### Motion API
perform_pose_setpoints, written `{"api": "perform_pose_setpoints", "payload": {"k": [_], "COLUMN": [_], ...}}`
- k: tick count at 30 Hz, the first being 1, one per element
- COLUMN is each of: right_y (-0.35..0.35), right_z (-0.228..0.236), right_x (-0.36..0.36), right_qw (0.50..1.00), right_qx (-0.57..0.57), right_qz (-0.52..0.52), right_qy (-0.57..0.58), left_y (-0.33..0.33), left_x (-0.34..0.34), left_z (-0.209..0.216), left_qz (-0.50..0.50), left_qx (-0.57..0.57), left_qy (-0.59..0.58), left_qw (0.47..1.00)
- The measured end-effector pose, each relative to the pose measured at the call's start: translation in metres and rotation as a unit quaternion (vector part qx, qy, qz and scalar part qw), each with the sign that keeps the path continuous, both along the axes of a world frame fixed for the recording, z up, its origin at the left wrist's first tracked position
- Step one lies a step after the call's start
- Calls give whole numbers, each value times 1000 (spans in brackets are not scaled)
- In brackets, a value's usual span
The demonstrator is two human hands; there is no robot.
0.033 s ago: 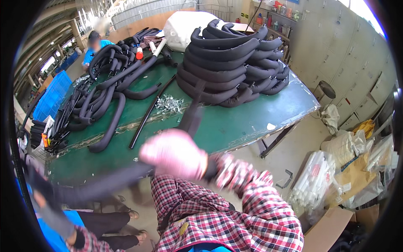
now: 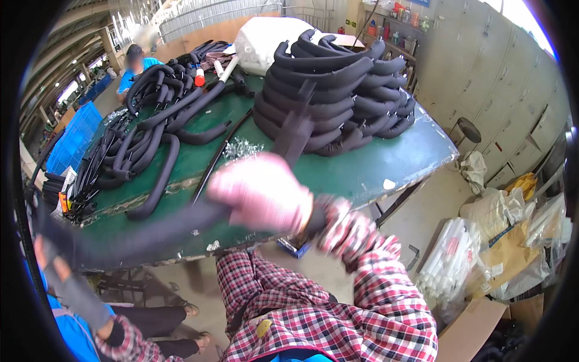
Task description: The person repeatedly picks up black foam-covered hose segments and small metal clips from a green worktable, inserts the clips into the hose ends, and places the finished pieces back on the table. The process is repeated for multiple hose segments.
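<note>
My right hand (image 2: 262, 193), in a pink knitted glove, is closed round a long black foam-covered tube (image 2: 163, 235). One end of that tube rises, blurred, in front of the stacked tubes; the rest slants down to the lower left. There my left hand (image 2: 57, 265), with a grey covering on its palm and wrist, is closed at the tube's other part, smeared by motion. A big stack of bent black foam tubes (image 2: 313, 102) stands on the green table (image 2: 356, 172). A heap of small silvery metal pieces (image 2: 241, 149) lies just beyond my right hand.
More black tubes (image 2: 154, 120) lie tangled at the table's left, near a blue crate (image 2: 75, 139). A person in blue (image 2: 136, 66) is beyond them; another person's dark-trousered legs (image 2: 151, 320) are close at lower left. Wrapped white tubes (image 2: 446, 253) and a cardboard box (image 2: 473, 323) stand at right.
My right hand has moved up and to the right with the foam-covered tube, and the tube's far end has risen across the stack. My left hand has moved slightly up.
</note>
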State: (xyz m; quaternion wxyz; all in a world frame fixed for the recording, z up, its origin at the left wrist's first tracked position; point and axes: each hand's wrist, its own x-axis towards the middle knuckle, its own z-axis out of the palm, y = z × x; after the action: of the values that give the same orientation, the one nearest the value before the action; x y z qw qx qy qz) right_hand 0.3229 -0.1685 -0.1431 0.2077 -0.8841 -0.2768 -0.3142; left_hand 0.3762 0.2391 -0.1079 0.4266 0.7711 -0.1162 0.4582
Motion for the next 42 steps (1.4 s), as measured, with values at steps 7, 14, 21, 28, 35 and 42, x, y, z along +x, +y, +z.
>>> {"api": "perform_pose_setpoints", "payload": {"k": [7, 14, 21, 28, 35, 42], "right_y": [-286, -342, -326, -103, 80, 105], "right_z": [143, 107, 101, -27, -182, -149], "right_x": [129, 128, 130, 292, 406, 348], "right_qw": [930, 780, 757, 980, 962, 983], "right_qx": [-123, -246, -380, -188, -221, -133], "right_qz": [-309, -539, -532, -61, 95, 118], "right_qy": [157, 201, 8, 20, -128, 36], "left_y": [-114, -108, -119, -111, -108, -108], "left_x": [54, 77, 77, 79, 73, 71], "left_z": [-151, -249, -280, -283, -279, -286], "left_qz": [-318, -212, -175, -161, -140, -69], "left_qx": [-97, -11, 31, 15, 33, 28], "left_qy": [291, 357, 266, 277, 252, 152], "left_qw": [897, 910, 947, 947, 957, 986]}}
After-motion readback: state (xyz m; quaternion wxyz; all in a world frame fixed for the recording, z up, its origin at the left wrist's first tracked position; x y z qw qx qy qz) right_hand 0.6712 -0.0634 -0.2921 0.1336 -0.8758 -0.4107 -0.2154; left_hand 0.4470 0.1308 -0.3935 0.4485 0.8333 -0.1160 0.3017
